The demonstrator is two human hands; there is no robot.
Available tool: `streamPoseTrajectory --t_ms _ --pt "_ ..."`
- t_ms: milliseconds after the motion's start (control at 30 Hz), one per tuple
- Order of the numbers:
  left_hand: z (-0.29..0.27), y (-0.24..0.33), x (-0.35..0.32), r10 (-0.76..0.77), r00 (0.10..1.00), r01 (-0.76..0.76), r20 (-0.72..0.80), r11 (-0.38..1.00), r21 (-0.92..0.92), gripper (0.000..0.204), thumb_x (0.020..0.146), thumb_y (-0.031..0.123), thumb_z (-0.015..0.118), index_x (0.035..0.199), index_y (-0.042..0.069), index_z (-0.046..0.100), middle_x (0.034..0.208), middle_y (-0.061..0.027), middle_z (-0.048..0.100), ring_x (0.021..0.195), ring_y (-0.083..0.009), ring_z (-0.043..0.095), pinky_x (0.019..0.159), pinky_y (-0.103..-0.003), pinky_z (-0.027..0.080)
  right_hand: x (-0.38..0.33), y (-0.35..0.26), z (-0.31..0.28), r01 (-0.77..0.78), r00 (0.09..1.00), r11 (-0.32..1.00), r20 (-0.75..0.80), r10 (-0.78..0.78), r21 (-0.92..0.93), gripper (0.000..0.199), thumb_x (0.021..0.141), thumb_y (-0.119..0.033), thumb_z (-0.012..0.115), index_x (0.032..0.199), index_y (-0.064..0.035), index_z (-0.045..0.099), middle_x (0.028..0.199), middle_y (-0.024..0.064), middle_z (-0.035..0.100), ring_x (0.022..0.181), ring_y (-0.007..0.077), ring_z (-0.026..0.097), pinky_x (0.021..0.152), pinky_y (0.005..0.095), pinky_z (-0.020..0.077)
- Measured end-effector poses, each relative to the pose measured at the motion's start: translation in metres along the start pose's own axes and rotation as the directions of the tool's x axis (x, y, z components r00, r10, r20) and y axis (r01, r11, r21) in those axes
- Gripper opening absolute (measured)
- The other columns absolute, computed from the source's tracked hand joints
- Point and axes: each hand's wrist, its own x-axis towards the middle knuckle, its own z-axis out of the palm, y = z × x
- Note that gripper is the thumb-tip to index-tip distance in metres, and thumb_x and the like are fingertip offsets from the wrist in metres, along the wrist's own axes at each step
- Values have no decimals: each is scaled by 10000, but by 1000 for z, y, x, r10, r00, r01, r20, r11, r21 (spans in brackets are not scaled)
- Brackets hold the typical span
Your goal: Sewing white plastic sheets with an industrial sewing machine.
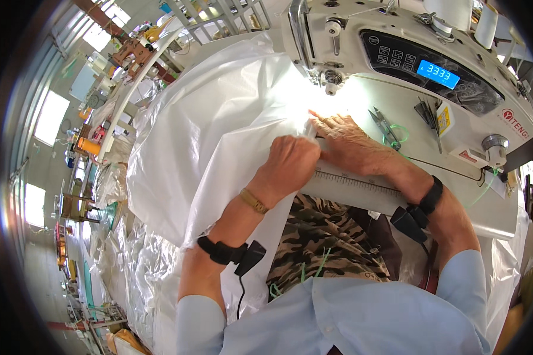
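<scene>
I see the left hand (293, 158) curled closed on the white sheet (201, 148), which drapes left of the sewing machine (343, 35) and reaches under its head; the right hand (349, 141) lies palm-down, fingers extended, just before that head. A narrow gap parts it from the thread snips (386, 127) below the machine's arm. A ruler scale (356, 183) runs before the machine. Its blue display (438, 74) shows digits; red lettering (516, 122) marks its right end.
</scene>
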Motion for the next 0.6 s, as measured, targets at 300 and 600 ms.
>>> streamPoseTrajectory --t_ms 300,600 --pt "-2 27 13 -381 923 385 51 916 -114 156 855 169 559 772 46 606 703 -151 623 674 -370 628 652 -473 473 1 14 5 -57 979 988 -184 83 143 481 881 -152 585 1313 44 509 1367 206 513 1284 333 468 1104 436 348" --pt "10 58 -8 -393 920 392 -1 918 -55 102 888 101 568 816 36 600 726 -131 632 640 -323 648 569 -412 495 2 7 6 -150 960 970 -205 189 189 226 827 -63 567 1015 22 661 1096 146 663 1120 317 578 1011 424 438"
